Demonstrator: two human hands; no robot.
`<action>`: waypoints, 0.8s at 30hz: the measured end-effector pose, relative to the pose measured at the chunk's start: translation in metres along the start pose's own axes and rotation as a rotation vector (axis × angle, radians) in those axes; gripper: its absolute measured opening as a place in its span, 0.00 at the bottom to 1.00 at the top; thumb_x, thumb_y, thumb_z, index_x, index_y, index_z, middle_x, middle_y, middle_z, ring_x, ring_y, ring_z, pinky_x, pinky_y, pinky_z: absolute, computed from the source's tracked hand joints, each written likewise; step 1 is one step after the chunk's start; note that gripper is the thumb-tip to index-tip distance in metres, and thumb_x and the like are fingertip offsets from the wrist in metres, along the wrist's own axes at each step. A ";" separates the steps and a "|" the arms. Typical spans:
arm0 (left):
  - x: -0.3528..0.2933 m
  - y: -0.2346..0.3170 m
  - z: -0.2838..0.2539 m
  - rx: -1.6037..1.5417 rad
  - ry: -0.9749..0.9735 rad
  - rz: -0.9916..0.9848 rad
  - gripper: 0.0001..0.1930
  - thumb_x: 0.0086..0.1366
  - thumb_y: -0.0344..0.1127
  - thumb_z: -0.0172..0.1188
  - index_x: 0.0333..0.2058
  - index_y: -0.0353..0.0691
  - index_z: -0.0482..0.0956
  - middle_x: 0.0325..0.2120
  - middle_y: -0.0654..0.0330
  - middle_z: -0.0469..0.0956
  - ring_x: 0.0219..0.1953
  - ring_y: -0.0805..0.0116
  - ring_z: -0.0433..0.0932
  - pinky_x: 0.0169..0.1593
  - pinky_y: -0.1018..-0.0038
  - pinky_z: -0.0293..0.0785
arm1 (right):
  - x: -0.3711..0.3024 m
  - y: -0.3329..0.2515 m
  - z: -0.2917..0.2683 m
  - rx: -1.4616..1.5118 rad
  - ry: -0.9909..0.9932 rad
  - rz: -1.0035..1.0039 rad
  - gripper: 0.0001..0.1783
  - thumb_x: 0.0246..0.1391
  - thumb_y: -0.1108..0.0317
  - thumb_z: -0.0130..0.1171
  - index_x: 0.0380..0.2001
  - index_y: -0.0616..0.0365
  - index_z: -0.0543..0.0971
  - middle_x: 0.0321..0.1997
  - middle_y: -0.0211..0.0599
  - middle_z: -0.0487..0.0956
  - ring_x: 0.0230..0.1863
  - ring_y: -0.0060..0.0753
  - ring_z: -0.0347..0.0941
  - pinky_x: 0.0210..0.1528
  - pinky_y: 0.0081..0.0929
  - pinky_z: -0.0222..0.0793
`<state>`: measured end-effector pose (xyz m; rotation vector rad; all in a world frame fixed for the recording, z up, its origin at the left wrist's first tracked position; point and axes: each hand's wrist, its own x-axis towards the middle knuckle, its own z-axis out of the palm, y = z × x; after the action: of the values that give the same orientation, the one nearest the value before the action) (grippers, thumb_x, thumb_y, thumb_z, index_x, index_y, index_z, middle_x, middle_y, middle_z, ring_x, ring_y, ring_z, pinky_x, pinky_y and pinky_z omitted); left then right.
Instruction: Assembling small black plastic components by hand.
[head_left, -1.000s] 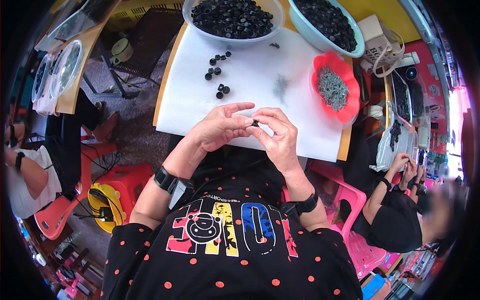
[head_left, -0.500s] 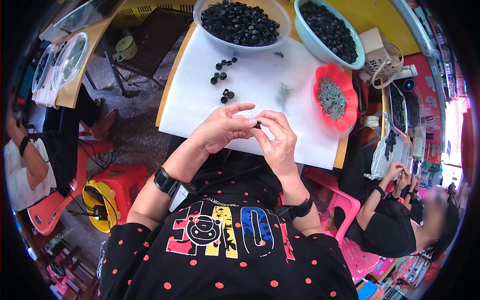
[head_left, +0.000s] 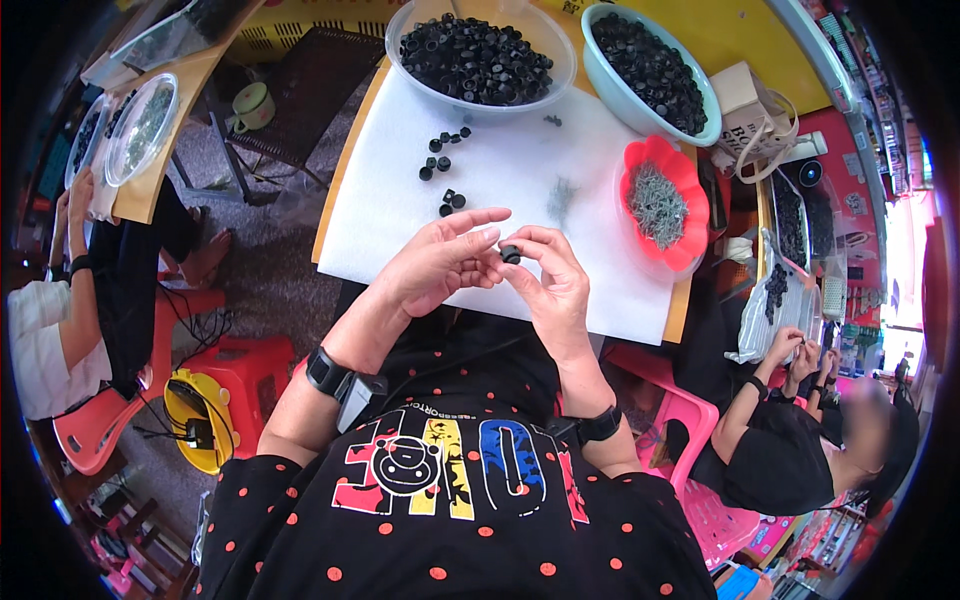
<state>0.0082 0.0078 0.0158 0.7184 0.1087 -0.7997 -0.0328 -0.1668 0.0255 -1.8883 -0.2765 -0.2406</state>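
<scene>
A small round black plastic part (head_left: 510, 254) is pinched between the thumb and fingers of my right hand (head_left: 553, 285). Beside it, my left hand (head_left: 432, 262) has its index finger and thumb stretched out and apart; its other fingers curl close to the part, and I see nothing held in them. Both hands are over the near edge of a white foam sheet (head_left: 385, 190). Beyond them lie several loose black parts (head_left: 453, 202) and a small scatter of thin grey pieces (head_left: 562, 200). A red scalloped bowl (head_left: 697, 225) to the right holds many more grey pieces, like screws or pins.
A clear tub (head_left: 568, 75) and a pale blue basin (head_left: 715, 115), both full of black parts, stand at the far side. A cream bag (head_left: 745, 105) stands right of them. Co-workers sit left (head_left: 60, 320) and right (head_left: 780, 450), near a red stool (head_left: 250, 370) and pink chair (head_left: 690, 420).
My right hand has turned the black part, which shows more plainly now, and my left thumb has lifted off it. The left co-worker's hands have moved up to the table there.
</scene>
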 end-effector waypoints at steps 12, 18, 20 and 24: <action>-0.020 0.024 0.036 0.900 -0.099 0.679 0.14 0.51 0.31 0.70 0.39 0.42 0.84 0.36 0.62 0.76 0.42 0.70 0.73 0.46 0.74 0.71 | -0.001 -0.007 -0.010 1.125 -0.227 0.394 0.17 0.52 0.64 0.65 0.44 0.62 0.79 0.42 0.32 0.76 0.45 0.26 0.69 0.52 0.29 0.62; -0.022 0.022 0.036 0.983 -0.072 0.715 0.11 0.53 0.30 0.68 0.36 0.38 0.82 0.35 0.60 0.77 0.38 0.69 0.76 0.43 0.73 0.73 | -0.004 -0.010 -0.010 1.256 -0.249 0.509 0.20 0.55 0.61 0.62 0.46 0.63 0.78 0.41 0.31 0.76 0.45 0.25 0.69 0.54 0.31 0.64; -0.022 0.022 0.036 1.013 -0.063 0.721 0.11 0.53 0.29 0.68 0.36 0.37 0.81 0.34 0.60 0.78 0.37 0.69 0.77 0.42 0.73 0.74 | -0.006 -0.008 -0.010 1.251 -0.242 0.538 0.20 0.56 0.60 0.62 0.46 0.63 0.78 0.41 0.31 0.76 0.45 0.25 0.69 0.54 0.31 0.64; -0.022 0.022 0.039 1.100 -0.036 0.786 0.11 0.53 0.28 0.66 0.36 0.36 0.81 0.33 0.59 0.78 0.35 0.67 0.79 0.39 0.74 0.76 | -0.007 -0.007 -0.006 1.275 -0.207 0.514 0.19 0.57 0.61 0.60 0.47 0.64 0.77 0.41 0.31 0.76 0.48 0.26 0.68 0.57 0.32 0.62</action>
<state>0.0011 0.0070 0.0648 1.6369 -0.6678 -0.0393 -0.0415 -0.1705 0.0319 -0.6566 -0.0305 0.4160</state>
